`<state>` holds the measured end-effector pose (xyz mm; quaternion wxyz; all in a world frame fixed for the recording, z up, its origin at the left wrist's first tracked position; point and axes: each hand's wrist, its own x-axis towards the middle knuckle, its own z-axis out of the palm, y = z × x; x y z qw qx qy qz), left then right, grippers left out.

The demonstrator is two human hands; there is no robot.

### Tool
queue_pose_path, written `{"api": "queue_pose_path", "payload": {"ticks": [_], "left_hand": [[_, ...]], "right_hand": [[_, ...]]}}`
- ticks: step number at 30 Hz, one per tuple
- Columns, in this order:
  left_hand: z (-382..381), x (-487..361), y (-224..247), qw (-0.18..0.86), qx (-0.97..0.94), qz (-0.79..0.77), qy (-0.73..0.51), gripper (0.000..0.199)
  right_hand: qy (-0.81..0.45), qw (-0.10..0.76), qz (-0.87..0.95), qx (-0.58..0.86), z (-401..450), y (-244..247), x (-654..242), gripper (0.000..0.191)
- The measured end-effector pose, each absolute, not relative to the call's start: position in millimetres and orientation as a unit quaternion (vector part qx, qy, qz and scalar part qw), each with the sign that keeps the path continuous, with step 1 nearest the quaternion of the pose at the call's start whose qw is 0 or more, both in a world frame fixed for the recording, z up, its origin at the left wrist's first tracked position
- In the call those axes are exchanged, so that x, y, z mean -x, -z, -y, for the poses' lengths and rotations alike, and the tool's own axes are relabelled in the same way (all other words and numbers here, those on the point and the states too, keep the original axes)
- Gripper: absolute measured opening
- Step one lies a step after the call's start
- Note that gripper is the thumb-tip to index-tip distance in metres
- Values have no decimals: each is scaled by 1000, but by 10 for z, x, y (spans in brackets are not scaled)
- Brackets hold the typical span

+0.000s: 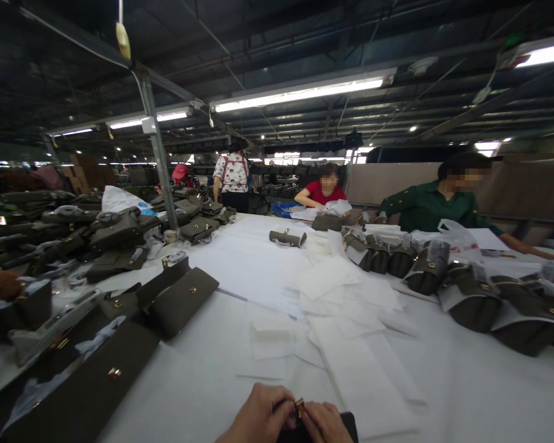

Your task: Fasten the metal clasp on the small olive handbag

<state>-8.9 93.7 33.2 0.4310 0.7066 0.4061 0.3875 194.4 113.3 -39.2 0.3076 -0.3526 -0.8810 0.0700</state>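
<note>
At the bottom middle of the head view, my left hand (262, 413) and my right hand (324, 422) meet over a dark bag (349, 423). A small gold metal clasp (300, 406) shows between my fingertips. Both hands are closed, with thumbs and fingers pinched around the clasp from either side. My fingers and the lower picture edge hide most of the bag. To the left lie large olive-brown handbags (120, 372) with gold turn locks. Loose white paper sheets (360, 375) are spread just beyond my right hand.
A single handbag (288, 238) lies farther back on the white table (203, 363). Several wrapped bags (471, 298) line the right side; more are heaped left. Two people (323, 194) work opposite, and another person's hand (2, 284) reaches in at left. A metal post (159, 160) stands back left.
</note>
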Motion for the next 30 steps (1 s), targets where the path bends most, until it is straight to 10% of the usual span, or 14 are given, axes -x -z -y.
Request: {"api": "queue_pose_path", "payload": {"ticks": [24, 30], "left_hand": [[-857, 7, -354, 434, -667, -435, -422, 14], [-616, 49, -206, 601, -502, -510, -356, 65]], "right_hand": [[-136, 360, 812, 440, -897, 40, -1821, 27], [-97, 364, 854, 359, -759, -115, -1829, 23]]}}
